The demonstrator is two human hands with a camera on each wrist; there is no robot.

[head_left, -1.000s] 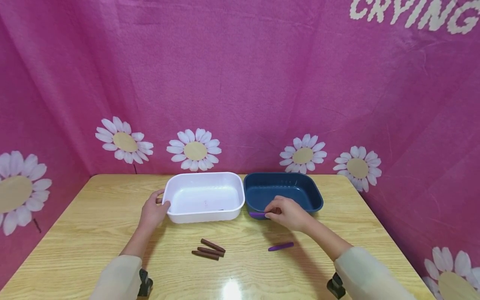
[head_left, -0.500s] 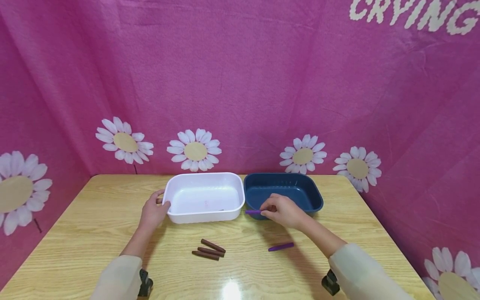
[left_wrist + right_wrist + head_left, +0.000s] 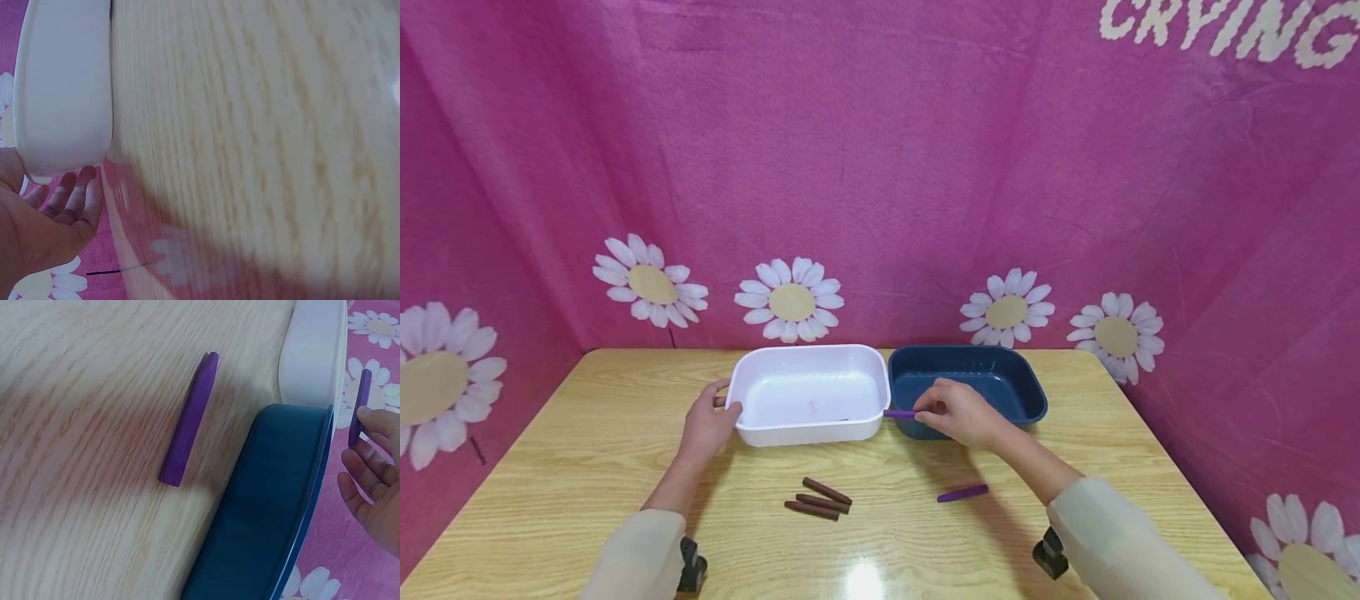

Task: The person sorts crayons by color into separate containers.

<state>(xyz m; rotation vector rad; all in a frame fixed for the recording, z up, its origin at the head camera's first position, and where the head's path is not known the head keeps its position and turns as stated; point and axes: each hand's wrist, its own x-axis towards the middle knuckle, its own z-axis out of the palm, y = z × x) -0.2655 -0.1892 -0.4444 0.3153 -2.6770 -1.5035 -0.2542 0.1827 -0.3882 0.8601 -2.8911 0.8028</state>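
Two slim purple crayon-like sticks show: one (image 3: 898, 414) is pinched near its end between the right hand's (image 3: 962, 414) thumb and fingers, at the near rim of a navy-blue rounded rectangular tub (image 3: 958, 360); the other (image 3: 962, 493) lies on the pale wood-grain desk (image 3: 587, 467). The left hand (image 3: 709, 425) grips the left end of a glossy white rounded rectangular tub (image 3: 808, 435), thumb over the rim. A light pinch with the stick kept level, and that steadying grip, should serve best. The held stick's free end points at the white tub's right corner; whether it touches cannot be told, so lifting it a little would spare a knock. The tubs stand side by side near the desk's far edge, leaving more room on the near side, around three dark-brown sticks (image 3: 822, 504).
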